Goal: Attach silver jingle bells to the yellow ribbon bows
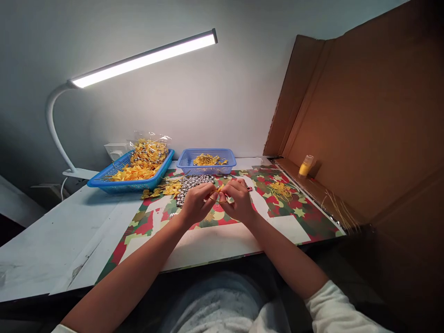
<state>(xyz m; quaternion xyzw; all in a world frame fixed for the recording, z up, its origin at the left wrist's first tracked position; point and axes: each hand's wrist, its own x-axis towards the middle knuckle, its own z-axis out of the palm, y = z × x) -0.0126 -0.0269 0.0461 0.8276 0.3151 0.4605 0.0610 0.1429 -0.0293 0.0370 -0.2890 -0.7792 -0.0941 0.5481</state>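
My left hand [198,200] and my right hand [238,199] meet over the middle of the table, fingertips pinched close together. Between them is a small yellow ribbon piece [219,189] with a thin looped cord, which both hands grip. Its exact shape is partly hidden by the fingers. Just beyond my left hand lies a pile of silver bells [194,184]. Left of that pile rest yellow ribbon pieces with stems [169,188]. To the right of my right hand is a loose bunch of yellow cords [280,189].
A blue basket [120,186] of yellow ribbon pieces stands at the back left, a smaller blue basket [185,163] behind the bells. A desk lamp [145,58] arches overhead. Cardboard [367,115] walls the right side, near a small bottle with yellow contents [305,167].
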